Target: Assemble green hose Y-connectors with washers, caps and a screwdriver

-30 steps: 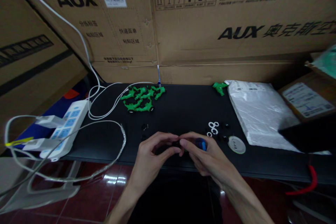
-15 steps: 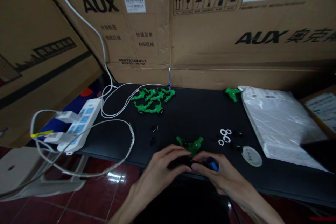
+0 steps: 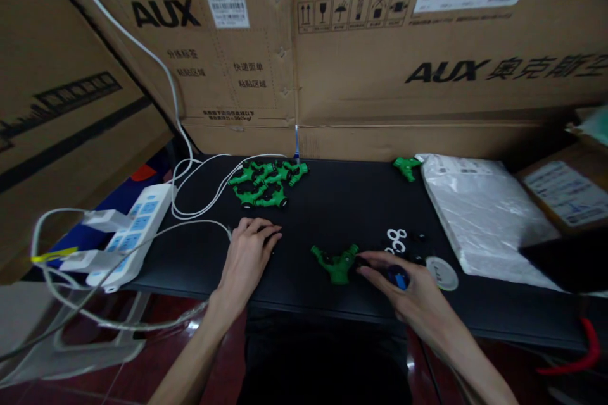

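My left hand (image 3: 249,253) is on the black table, its thumb and fingertips brought together over the spot where small dark parts lay; what they pinch, if anything, is hidden. In my right hand (image 3: 399,278) is a dark tool with a blue end (image 3: 401,280), resting in the palm. A small black piece (image 3: 361,261) shows at the thumb and index fingertips. Just left of those fingertips lies a green Y-shaped fitting (image 3: 339,271) with two threaded arms pointing away from me.
Several green fittings (image 3: 266,183) are grouped at the back, and another green fitting (image 3: 406,168) lies by a white plastic package (image 3: 484,221). White rings (image 3: 396,237) and a round disc (image 3: 443,273) are near my right hand. A power strip (image 3: 133,228) with looping cables occupies the left.
My hands have parted. The left has gone left and forward to the small dark parts, while the right has shifted right with the blue-ended tool. The green Y-shaped fitting is now uncovered.
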Motion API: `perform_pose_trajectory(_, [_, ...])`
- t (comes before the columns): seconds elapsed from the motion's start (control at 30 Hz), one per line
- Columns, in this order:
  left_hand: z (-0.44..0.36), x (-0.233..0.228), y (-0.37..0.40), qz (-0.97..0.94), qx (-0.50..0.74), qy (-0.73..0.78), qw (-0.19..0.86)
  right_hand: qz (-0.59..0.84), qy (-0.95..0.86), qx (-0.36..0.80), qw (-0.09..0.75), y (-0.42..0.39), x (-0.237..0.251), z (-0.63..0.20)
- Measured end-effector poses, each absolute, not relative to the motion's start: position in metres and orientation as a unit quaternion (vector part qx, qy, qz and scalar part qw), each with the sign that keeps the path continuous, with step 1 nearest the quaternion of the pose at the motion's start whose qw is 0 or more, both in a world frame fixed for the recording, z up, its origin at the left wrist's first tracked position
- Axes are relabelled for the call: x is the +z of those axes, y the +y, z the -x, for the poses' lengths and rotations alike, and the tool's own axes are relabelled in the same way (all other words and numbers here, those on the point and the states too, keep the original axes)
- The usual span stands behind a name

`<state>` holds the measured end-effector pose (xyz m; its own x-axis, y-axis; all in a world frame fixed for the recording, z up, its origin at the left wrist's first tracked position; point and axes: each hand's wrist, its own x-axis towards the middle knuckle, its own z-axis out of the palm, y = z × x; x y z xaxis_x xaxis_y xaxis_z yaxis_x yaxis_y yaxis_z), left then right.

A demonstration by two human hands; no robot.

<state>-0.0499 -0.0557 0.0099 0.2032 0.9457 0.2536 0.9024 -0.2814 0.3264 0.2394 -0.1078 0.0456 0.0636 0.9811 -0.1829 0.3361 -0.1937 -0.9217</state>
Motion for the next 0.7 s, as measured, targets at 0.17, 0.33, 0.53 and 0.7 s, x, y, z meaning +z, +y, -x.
perform_pose_trajectory(0.17, [0.051,0.010,-0.053,-0.783,0.205,0.582,0.076,0.649,-0.550,0.390,0.351,-0.103,0.037,-0.236])
perform_pose_trajectory(0.33, [0.050,0.014,-0.050,-0.794,0.178,0.575,0.083,0.651,-0.579,0.352,0.342,-0.101,0.034,-0.232])
perform_pose_trajectory(0.53, [0.045,0.021,-0.044,-0.804,0.137,0.571,0.092,0.651,-0.587,0.338,0.343,-0.099,0.029,-0.228])
perform_pose_trajectory(0.7, [0.041,0.026,-0.040,-0.818,0.100,0.558,0.093,0.652,-0.589,0.327,0.348,-0.094,0.019,-0.223])
